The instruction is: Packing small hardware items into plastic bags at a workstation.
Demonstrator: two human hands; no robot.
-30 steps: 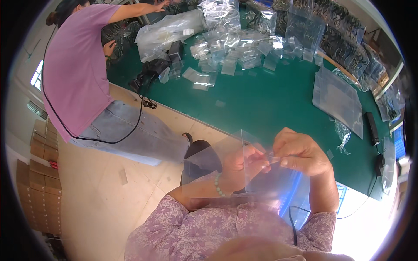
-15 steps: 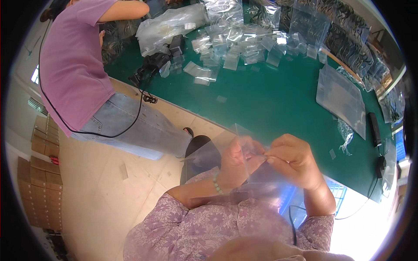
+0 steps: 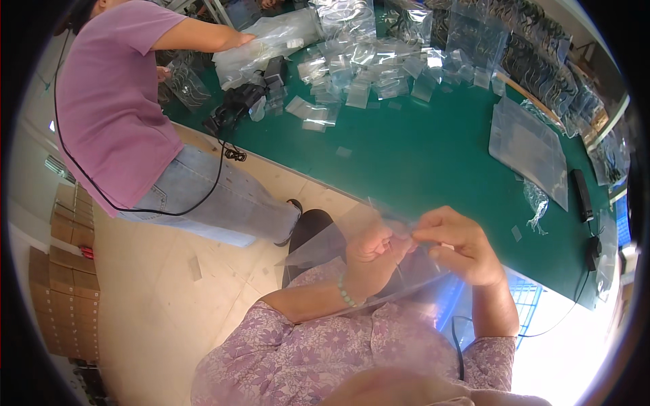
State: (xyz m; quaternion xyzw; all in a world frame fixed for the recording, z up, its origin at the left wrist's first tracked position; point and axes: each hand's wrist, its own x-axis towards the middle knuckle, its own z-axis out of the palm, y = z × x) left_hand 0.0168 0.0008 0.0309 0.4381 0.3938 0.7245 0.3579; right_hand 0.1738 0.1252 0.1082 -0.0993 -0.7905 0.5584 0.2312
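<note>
Both of my hands hold a large clear plastic bag (image 3: 318, 245) above my lap, beside the near edge of the green table. Through the film shows my left hand (image 3: 376, 252), its fingers curled in and pinching the plastic; a beaded bracelet circles that wrist. My right hand (image 3: 460, 245) grips the bag's edge between thumb and forefinger, a little to the right of the left fingertips. Glare and the see-through film blur where exactly the plastic runs between the fingers.
On the green table (image 3: 406, 159) lie a pile of small clear bags (image 3: 365, 74), a stack of larger flat bags (image 3: 528, 149) and a black device with a cord (image 3: 237, 105). A co-worker in a pink shirt (image 3: 122, 101) stands at left. Cardboard boxes (image 3: 64, 291) are stacked beyond.
My hands have drawn slightly apart and the bag has shifted and tilted between them. The co-worker's arm has reached out onto the large plastic bag on the table.
</note>
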